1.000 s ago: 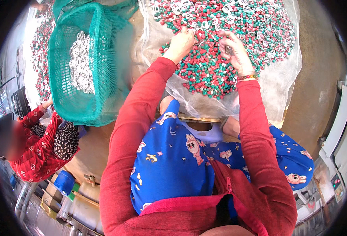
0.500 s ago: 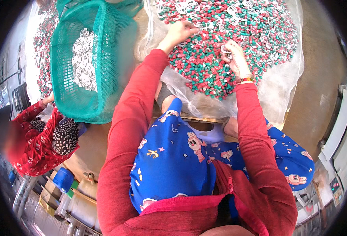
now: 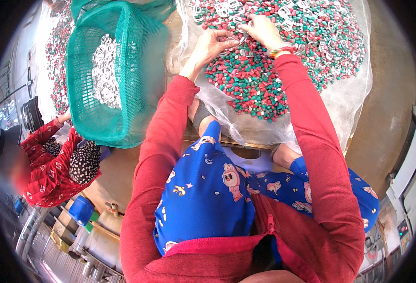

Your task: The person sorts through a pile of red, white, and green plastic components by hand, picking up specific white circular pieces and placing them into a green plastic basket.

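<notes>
A spread heap of small red, green and whitish pebble-like pieces lies in front of me, with white frame-shaped buckles scattered among them. Above its near-left part, my left hand is closed in a pinch, its fingertips pointing right; whatever they grip is too small to make out. My right hand reaches in from the right, its thumb and fingers closed on a small greyish-white buckle. The fingertips of both hands nearly meet at that buckle. A bead bracelet circles my right wrist.
Left of the heap stands a green plastic basket draped with green netting, holding many white buckles. A translucent sheet lies under the heap. At far left, a person in a patterned red top sits by another heap.
My right hand has moved up and left, away from the heap's middle, to meet the left. My left hand has shifted slightly down, fingers still pinched.
</notes>
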`<state>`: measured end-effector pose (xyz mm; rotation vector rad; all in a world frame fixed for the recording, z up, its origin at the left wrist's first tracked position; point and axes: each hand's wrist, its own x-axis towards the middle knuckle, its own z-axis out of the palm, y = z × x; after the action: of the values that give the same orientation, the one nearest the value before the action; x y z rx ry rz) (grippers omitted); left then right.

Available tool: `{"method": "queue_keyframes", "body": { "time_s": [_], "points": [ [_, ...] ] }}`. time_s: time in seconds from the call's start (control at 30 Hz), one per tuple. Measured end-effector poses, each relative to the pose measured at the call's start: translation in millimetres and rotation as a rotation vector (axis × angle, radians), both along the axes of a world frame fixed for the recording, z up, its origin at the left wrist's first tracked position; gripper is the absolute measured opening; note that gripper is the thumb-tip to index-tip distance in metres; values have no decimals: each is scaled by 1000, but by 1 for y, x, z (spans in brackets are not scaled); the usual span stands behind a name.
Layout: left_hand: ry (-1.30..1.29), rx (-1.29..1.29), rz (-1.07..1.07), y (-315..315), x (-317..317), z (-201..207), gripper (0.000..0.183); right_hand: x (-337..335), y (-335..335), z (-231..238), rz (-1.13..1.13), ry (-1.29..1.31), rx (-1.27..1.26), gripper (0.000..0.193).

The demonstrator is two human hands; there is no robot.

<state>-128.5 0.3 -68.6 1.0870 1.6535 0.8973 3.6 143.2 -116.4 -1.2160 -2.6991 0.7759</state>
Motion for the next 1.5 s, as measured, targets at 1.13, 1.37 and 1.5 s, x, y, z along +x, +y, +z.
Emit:
{"method": "queue_keyframes", "body": {
  "time_s": [1.13,1.37,1.5],
  "points": [
    [133,-11,138,-19,-15,-66,29,55,-73,-1,-259,243,-376,17],
    [-797,107,149,-13,-17,-26,17,97,-43,43,-422,1069,-1459,20],
    [424,183,-205,-10,-6,-61,30,76,-37,64,-432,1038,-1412,31]
  ]
}}
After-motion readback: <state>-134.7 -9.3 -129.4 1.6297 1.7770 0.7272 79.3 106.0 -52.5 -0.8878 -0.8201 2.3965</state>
